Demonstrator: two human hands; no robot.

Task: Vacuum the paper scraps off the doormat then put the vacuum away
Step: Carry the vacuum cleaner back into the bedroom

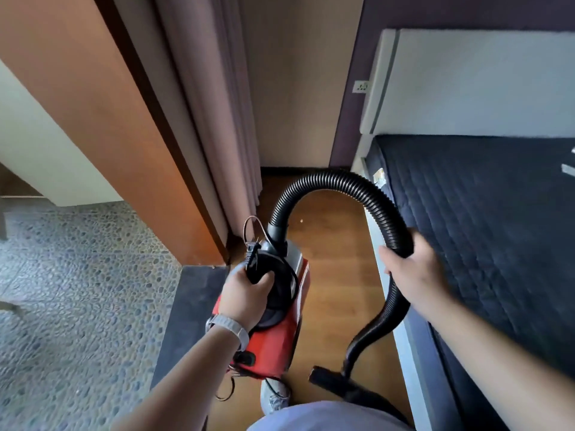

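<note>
— Holding anything, those hands?

— Both are full. The left hand is closed around the black carry handle on top of the red vacuum, a watch on its wrist. The right hand is wrapped around the black ribbed hose, fingers curled over it.

— Where is the vacuum?

— Lifted over the wooden floor, in the narrow strip beside the bed. Its hose arches up from the body's front, bends toward the bed, passes through the right hand and drops to the floor nozzle, which is low beside the bed frame.

— And on the vacuum's other side?

— A curtain and a wooden door frame, with pebble-patterned flooring past them. A power plug and cord sit bundled at the handle.

— The doormat?

— A dark strip lies just beside the vacuum; whether that is the mat cannot be told.
</note>
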